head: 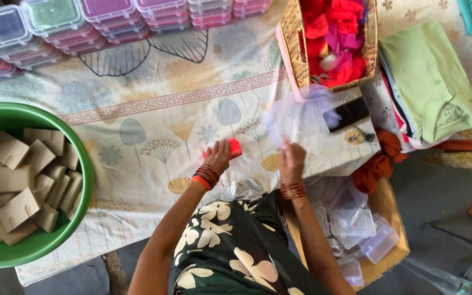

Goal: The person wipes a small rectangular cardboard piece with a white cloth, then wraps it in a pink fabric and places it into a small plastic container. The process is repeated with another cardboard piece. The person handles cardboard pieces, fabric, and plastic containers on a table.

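My left hand [218, 157] rests on the patterned tablecloth [154, 125], closed over a small red piece [235, 147] of cloth or foam. My right hand [291, 161] is raised just to its right and grips a thin clear plastic bag [301, 112], which is blurred from motion. Both wrists carry red bangles. A wicker basket [293, 52] full of red and pink pieces stands at the far side, beyond the right hand.
A green tub [77, 158] of tan cardboard folders sits at the left. Stacks of clear plastic boxes [55, 24] line the far edge. A black phone [348, 113] lies near the basket. Folded clothes [427, 82] lie right. A carton of clear boxes [364, 229] stands below.
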